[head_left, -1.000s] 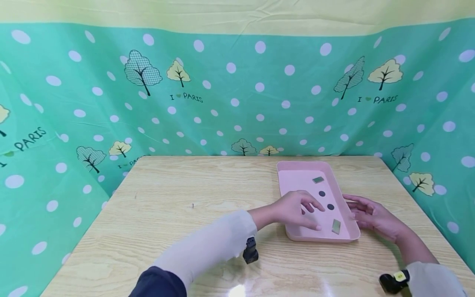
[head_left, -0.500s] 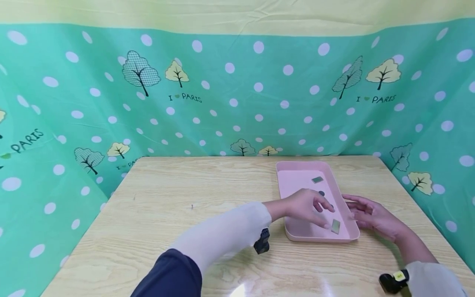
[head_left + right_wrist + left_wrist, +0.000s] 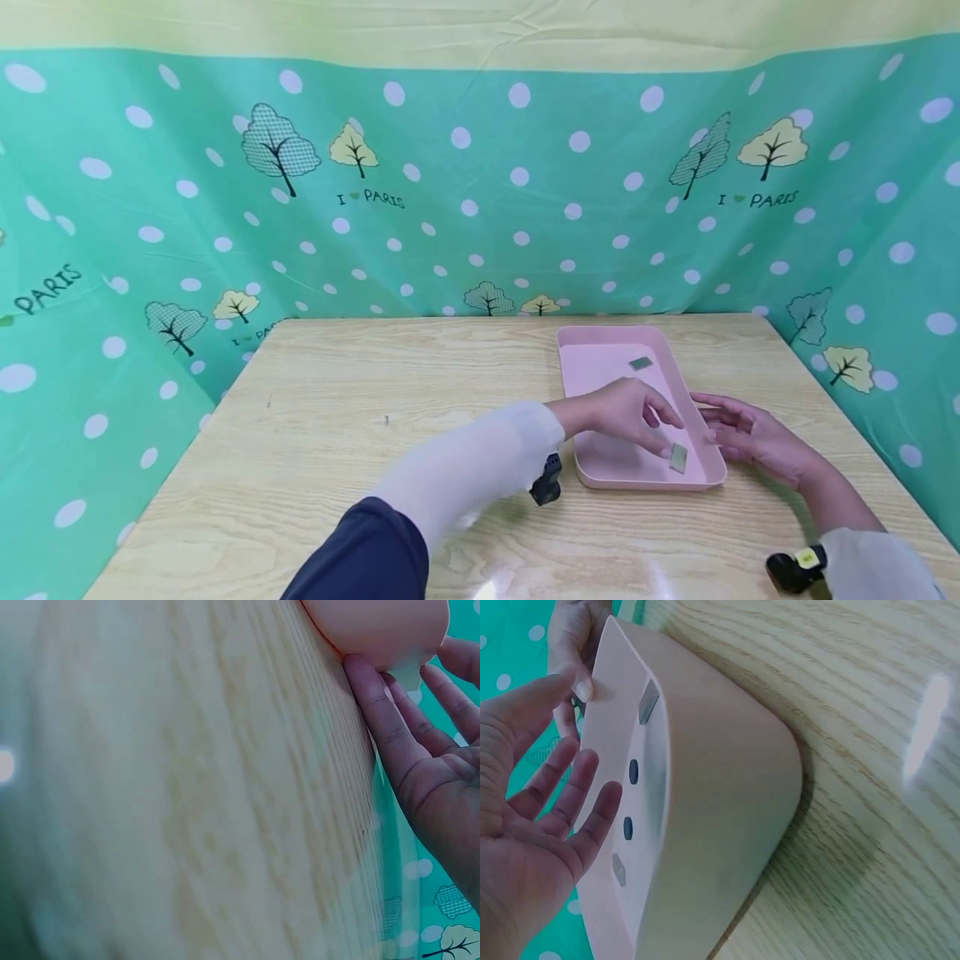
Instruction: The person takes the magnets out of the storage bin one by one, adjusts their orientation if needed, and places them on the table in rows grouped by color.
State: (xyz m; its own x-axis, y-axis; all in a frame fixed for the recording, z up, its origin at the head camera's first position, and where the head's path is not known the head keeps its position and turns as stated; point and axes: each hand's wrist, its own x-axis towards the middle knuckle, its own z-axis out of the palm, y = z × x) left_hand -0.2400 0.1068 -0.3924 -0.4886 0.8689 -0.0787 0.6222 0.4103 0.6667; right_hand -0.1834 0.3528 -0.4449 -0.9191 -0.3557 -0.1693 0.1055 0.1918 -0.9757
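Observation:
A shallow pink tray [image 3: 592, 367] lies on the table's right half. Inside it are two small grey-green rectangular pieces, the far piece [image 3: 641, 363] and the near piece [image 3: 678, 457]. Two dark discs, an upper disc [image 3: 634, 771] and a lower disc [image 3: 628, 828], show in the left wrist view; the left hand hides them in the head view. My left hand [image 3: 626, 410] hovers over the tray with loosely bent fingers, holding nothing, its fingertips close to the near piece. My right hand [image 3: 761, 437] holds the tray's right wall, thumb over the rim and fingers outside.
The wooden table [image 3: 420, 367] stretches left of the tray. A green dotted curtain [image 3: 450, 183] hangs behind the table and along both sides. Black wrist cameras, the left camera [image 3: 547, 481] and the right camera [image 3: 797, 572], hang under the forearms.
My left hand has moved right over the tray toward the near rectangular piece, covering the discs in the head view. My right hand and the tray have stayed in place.

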